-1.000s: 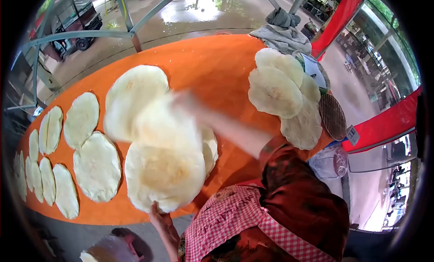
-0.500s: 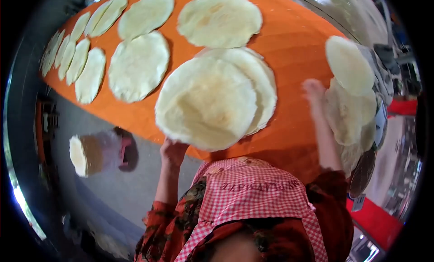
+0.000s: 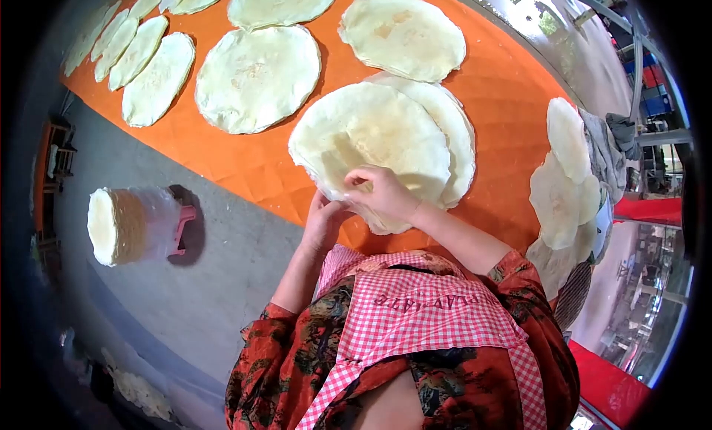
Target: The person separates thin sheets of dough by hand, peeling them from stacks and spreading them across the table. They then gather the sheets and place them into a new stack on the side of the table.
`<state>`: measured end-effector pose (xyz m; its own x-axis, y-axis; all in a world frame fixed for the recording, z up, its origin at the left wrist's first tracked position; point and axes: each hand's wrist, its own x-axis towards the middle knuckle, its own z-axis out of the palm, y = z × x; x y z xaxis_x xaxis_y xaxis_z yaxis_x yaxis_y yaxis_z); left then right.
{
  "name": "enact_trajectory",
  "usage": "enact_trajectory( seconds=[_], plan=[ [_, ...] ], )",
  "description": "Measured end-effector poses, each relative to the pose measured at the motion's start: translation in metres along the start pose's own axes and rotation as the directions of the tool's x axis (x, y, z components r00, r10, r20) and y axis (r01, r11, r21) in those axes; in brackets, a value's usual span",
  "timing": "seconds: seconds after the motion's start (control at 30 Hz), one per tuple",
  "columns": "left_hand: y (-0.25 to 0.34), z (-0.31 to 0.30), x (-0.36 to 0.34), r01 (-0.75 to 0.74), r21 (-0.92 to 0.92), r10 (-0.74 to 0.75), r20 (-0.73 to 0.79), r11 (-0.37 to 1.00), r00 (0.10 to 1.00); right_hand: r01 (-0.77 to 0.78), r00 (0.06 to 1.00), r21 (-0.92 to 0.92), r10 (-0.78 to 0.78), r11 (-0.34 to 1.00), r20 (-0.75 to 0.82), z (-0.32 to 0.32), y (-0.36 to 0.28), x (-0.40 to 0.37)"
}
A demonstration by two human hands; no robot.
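Here, the bench: long and covered in an orange sheet (image 3: 504,152), faintly creased, its near edge slanting across the view.
The front pile: wide, pale, round flatbreads (image 3: 378,126), thin and overlapping, at the bench's near edge, the top layer dented toward the person.
Left hand: the person's left hand (image 3: 326,218) touches the near rim of the front pile; its fingertips are hidden, so I cannot tell how firmly they grip.
Right hand: the person's right hand (image 3: 382,196) lies over that rim, just beside the left; its thumb and forefinger curl toward each other, though I cannot tell whether bread is pinched between them.
Bench's left side: pale round piles (image 3: 258,80) and narrow-looking ones (image 3: 158,77), set in rows.
Bench's right end: thin, darker flatbreads (image 3: 556,211) overlapping near a crumpled grey cloth (image 3: 602,148).
Floor: smooth grey concrete (image 3: 230,311), where a tall flatbread stack in clear plastic (image 3: 130,226) rises beside parts of a pink plastic stool (image 3: 183,230).
Room beyond: grey metal bars (image 3: 638,66), red panels (image 3: 612,378) and shiny, wet-looking ground (image 3: 571,51).
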<state>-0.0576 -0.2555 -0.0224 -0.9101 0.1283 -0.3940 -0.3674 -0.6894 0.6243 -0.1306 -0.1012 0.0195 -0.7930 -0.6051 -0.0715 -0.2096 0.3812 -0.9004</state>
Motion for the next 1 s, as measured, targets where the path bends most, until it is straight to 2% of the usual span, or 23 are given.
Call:
enact_trajectory(
  seconds=[0.07, 0.2, 0.3, 0.4, 0.47, 0.5, 0.53, 0.57, 0.6, 0.63, 0.67, 0.7, 0.73, 0.77, 0.8, 0.83, 0.87, 0.9, 0.93, 0.97, 1.0],
  plan=[
    [0.003, -0.001, 0.001, 0.002, 0.012, -0.002, 0.026, 1.000, 1.000, -0.061, 0.998, 0.108, 0.059, 0.992, 0.018, -0.007, 0.004, 0.004],
    [0.006, -0.004, 0.004, 0.020, -0.080, -0.017, 0.044, 0.997, 0.999, -0.089, 0.991, 0.093, 0.097, 0.992, -0.094, -0.007, 0.007, -0.002],
    [0.017, 0.008, 0.005, -0.003, -0.175, -0.004, -0.037, 0.985, 0.999, -0.096, 0.985, 0.072, 0.105, 0.993, -0.135, -0.008, 0.014, -0.004],
    [0.013, 0.007, 0.011, -0.018, 0.060, 0.029, -0.191, 0.998, 0.981, -0.078, 0.968, 0.081, 0.094, 0.994, -0.233, -0.001, 0.022, -0.005],
    [-0.002, -0.009, 0.017, 0.025, 0.191, 0.038, -0.320, 0.981, 0.947, -0.060, 0.947, 0.052, 0.074, 0.997, -0.313, 0.012, 0.023, -0.007],
    [-0.008, -0.016, 0.021, -0.004, 0.262, 0.086, -0.302, 0.965, 0.949, -0.141, 0.981, -0.155, 0.117, 0.978, -0.153, 0.013, 0.025, -0.008],
    [-0.012, -0.018, 0.021, -0.037, 0.251, 0.113, -0.295, 0.967, 0.949, 0.049, 0.992, -0.281, -0.078, 0.959, -0.096, 0.025, 0.051, -0.005],
    [-0.008, -0.009, 0.018, -0.063, 0.243, 0.125, -0.250, 0.968, 0.960, -0.066, 0.995, -0.233, 0.048, 0.970, -0.083, 0.009, 0.007, -0.011],
    [-0.012, -0.019, 0.020, -0.055, 0.197, 0.099, -0.222, 0.979, 0.970, 0.062, 0.980, -0.377, -0.128, 0.924, -0.152, 0.019, 0.036, -0.009],
    [-0.013, -0.020, 0.021, -0.079, 0.175, 0.122, -0.249, 0.981, 0.961, -0.014, 0.990, -0.416, -0.047, 0.909, -0.135, -0.001, 0.017, -0.009],
    [-0.011, -0.021, 0.023, -0.066, 0.185, 0.114, -0.266, 0.981, 0.957, 0.063, 0.923, -0.369, -0.195, 0.927, -0.332, -0.012, 0.039, -0.002],
    [-0.008, -0.022, 0.022, -0.057, 0.195, 0.115, -0.299, 0.979, 0.947, 0.040, 0.844, -0.209, -0.145, 0.977, -0.516, -0.045, 0.042, -0.003],
    [-0.004, -0.021, 0.019, -0.026, 0.169, 0.077, -0.301, 0.985, 0.951, -0.025, 0.805, -0.105, -0.042, 0.994, -0.591, -0.088, 0.046, -0.013],
    [-0.001, -0.021, 0.016, -0.001, 0.142, 0.045, -0.310, 0.990, 0.950, -0.127, 0.758, 0.228, 0.243, 0.965, -0.605, -0.134, 0.024, -0.038],
    [0.000, -0.024, 0.015, 0.011, 0.131, 0.033, -0.326, 0.991, 0.945, -0.079, 0.701, 0.291, 0.261, 0.953, -0.664, -0.182, 0.018, -0.064],
    [-0.001, -0.024, 0.014, 0.018, 0.124, 0.024, -0.331, 0.992, 0.943, -0.084, 0.596, 0.268, 0.264, 0.960, -0.759, -0.218, 0.035, -0.092],
    [-0.002, -0.024, 0.014, 0.029, 0.114, 0.011, -0.339, 0.993, 0.941, -0.007, 0.439, 0.288, 0.261, 0.958, -0.860, -0.248, 0.030, -0.119],
    [-0.001, -0.026, 0.013, 0.041, 0.105, -0.002, -0.352, 0.994, 0.936, 0.084, 0.351, 0.262, 0.217, 0.961, -0.911, -0.274, 0.049, -0.148],
    [-0.005, -0.034, 0.013, 0.008, 0.098, 0.015, -0.229, 0.995, 0.973, 0.088, 0.235, 0.330, 0.302, 0.940, -0.924, -0.289, 0.046, -0.178],
    [-0.003, -0.025, 0.012, 0.009, 0.009, -0.007, -0.196, 1.000, 0.981, 0.097, 0.148, 0.368, 0.352, 0.925, -0.924, -0.301, 0.052, -0.205],
    [0.001, -0.014, 0.008, 0.011, -0.080, -0.024, -0.165, 0.997, 0.986, -0.055, 0.082, 0.295, 0.298, 0.954, -0.951, -0.324, 0.116, -0.249]
  ],
)
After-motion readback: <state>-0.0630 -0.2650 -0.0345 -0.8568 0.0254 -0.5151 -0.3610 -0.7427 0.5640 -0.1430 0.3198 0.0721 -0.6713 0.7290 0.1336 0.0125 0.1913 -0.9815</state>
